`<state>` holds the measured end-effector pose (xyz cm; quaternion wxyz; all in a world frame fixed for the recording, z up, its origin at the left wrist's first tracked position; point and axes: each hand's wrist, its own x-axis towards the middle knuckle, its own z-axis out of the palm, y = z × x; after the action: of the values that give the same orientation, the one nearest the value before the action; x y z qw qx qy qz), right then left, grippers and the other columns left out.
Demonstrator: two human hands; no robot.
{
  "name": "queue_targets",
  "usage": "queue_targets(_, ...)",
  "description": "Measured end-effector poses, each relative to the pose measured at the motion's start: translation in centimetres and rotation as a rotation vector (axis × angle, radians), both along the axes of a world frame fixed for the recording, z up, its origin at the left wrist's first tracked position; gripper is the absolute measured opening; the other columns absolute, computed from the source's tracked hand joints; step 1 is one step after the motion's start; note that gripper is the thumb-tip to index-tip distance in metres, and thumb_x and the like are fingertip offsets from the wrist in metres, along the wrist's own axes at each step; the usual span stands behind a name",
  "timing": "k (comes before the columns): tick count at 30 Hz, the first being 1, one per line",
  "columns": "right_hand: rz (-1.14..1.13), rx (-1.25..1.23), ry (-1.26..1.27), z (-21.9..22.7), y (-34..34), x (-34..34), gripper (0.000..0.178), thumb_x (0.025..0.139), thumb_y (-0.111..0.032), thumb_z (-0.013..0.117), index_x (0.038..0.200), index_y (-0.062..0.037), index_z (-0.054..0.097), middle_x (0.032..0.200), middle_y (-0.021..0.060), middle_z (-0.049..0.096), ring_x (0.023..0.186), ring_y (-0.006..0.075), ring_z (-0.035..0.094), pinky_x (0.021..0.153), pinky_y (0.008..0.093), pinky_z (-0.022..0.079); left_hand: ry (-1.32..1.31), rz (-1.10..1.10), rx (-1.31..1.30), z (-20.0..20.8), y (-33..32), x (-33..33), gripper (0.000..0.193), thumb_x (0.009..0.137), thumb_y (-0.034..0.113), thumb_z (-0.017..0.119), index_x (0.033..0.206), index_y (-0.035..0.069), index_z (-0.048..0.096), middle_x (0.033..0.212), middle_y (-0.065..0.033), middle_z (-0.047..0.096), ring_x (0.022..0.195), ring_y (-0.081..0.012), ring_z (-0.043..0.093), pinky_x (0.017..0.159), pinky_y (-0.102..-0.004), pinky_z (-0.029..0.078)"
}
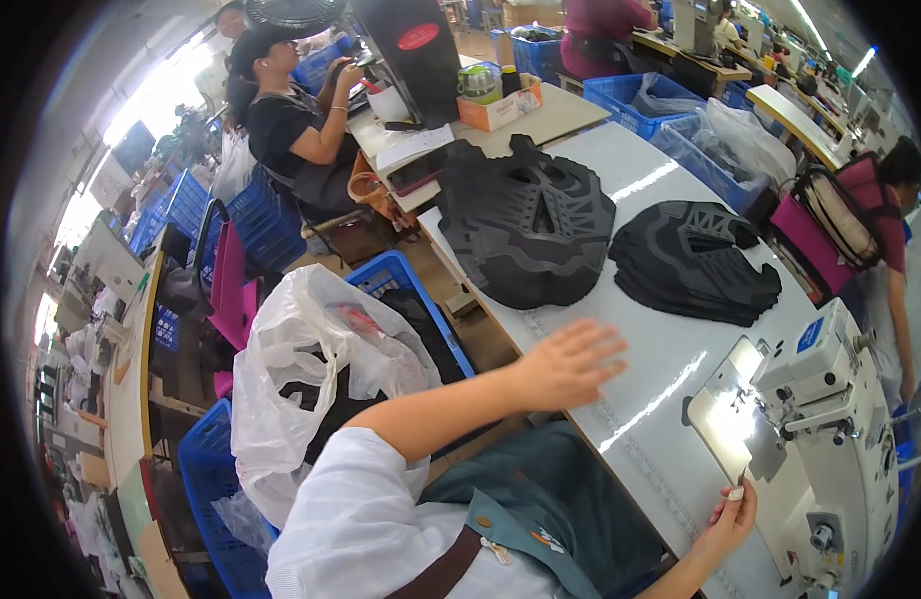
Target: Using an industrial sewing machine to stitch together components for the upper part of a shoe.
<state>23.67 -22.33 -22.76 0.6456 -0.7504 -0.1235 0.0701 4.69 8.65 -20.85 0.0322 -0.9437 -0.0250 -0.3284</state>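
My left hand (570,364) hovers flat over the white worktable (640,200), fingers spread, holding nothing. It is a little short of a stack of black cut shoe pieces (525,225). A second, smaller pile of dark shoe pieces (695,262) lies to the right of the first. My right hand (728,517) rests near the table's front edge, its fingertips touching the metal plate (730,424) of the white sewing machine (830,399); nothing is in it.
A blue crate with a white plastic bag (301,379) stands left of the table. More blue crates (620,95) are behind. A person in black sits at the far left, and another stands at the right edge. A cardboard box (500,100) sits at the back.
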Motion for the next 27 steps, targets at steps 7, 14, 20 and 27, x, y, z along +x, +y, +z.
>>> queue_targets(7,0.123,-0.163,-0.184,-1.4,0.0,0.1,0.026,0.089,-0.017,0.059,0.110,-0.0017,0.059,0.089,0.0015,0.060,0.071,0.0052,0.050,0.060,0.0173,0.037,0.063,-0.139,-0.338,-1.4,-0.3,0.6,0.024,0.074,0.015,0.064,0.094,0.005,0.057,0.109,-0.0097,0.056,0.100,-0.0266,0.055,0.086,-0.0376,0.045)
queue_targets(14,0.140,-0.252,-0.186,-0.1,0.7,-0.8,0.024,0.086,-0.007,0.059,0.108,0.0028,0.059,0.099,0.0092,0.062,0.089,0.0165,0.059,0.080,0.0273,0.046,0.038,-0.114,-0.346,-1.5,-0.5,0.5,0.024,0.071,0.013,0.064,0.092,0.004,0.057,0.107,-0.0099,0.056,0.100,-0.0262,0.055,0.085,-0.0382,0.045)
queue_targets(20,0.155,-0.272,-0.203,-0.8,0.4,-0.5,0.024,0.088,-0.011,0.057,0.108,0.0025,0.058,0.099,0.0073,0.061,0.089,0.0146,0.056,0.080,0.0257,0.044,0.029,-0.117,-0.351,-1.8,-0.4,0.5,0.024,0.072,0.014,0.063,0.093,0.004,0.058,0.107,-0.0098,0.057,0.101,-0.0256,0.055,0.086,-0.0374,0.045)
queue_targets(27,0.091,-0.341,-0.284,2.8,2.0,-2.5,0.040,0.089,-0.029,0.060,0.105,0.0074,0.060,0.099,0.0184,0.064,0.089,0.0261,0.060,0.082,0.0349,0.047,0.043,-0.126,-0.355,-1.5,-0.2,0.5,0.024,0.073,0.015,0.063,0.093,0.004,0.058,0.106,-0.0097,0.056,0.102,-0.0250,0.054,0.088,-0.0368,0.044)
